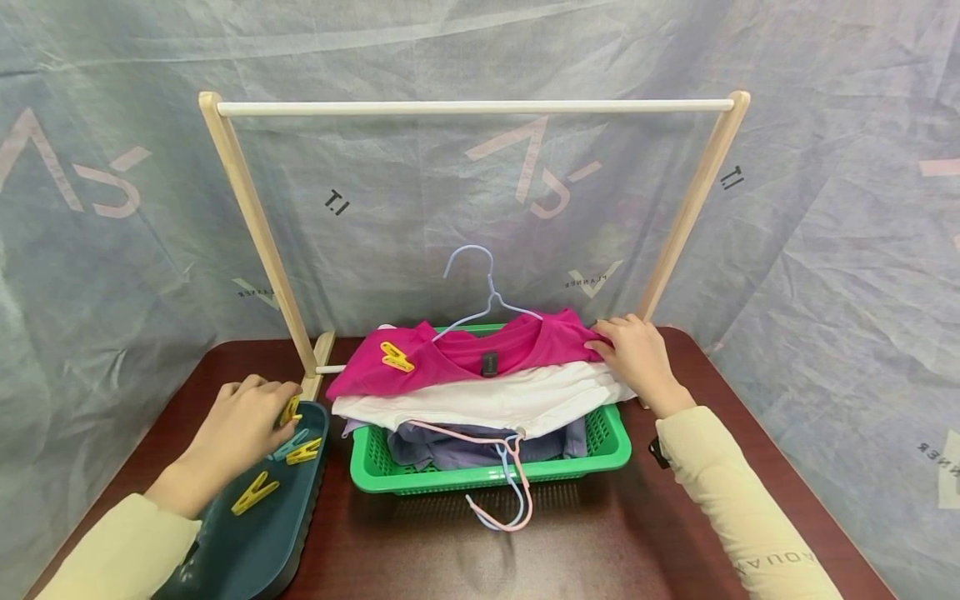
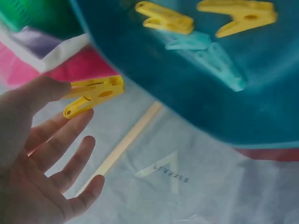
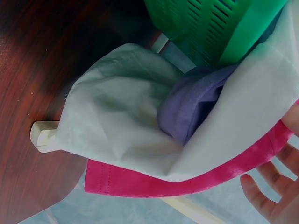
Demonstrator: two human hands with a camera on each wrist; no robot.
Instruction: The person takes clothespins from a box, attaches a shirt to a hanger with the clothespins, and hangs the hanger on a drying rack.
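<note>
Across the table from me, the left hand (image 1: 238,421) pinches a yellow clothespin (image 2: 96,94) by the navy tray (image 1: 251,546), its other fingers spread. The right hand (image 1: 639,358) pinches the right side of the magenta T-shirt (image 1: 442,371), which lies with a light-blue hanger (image 1: 492,293) over a white garment (image 1: 465,402) atop the green basket (image 1: 420,483).

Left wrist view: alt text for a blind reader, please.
The left hand pinches a yellow clothespin beside a blue tray holding two more yellow clothespins and a turquoise one. Pink fabric and a green basket appear upper left.
</note>
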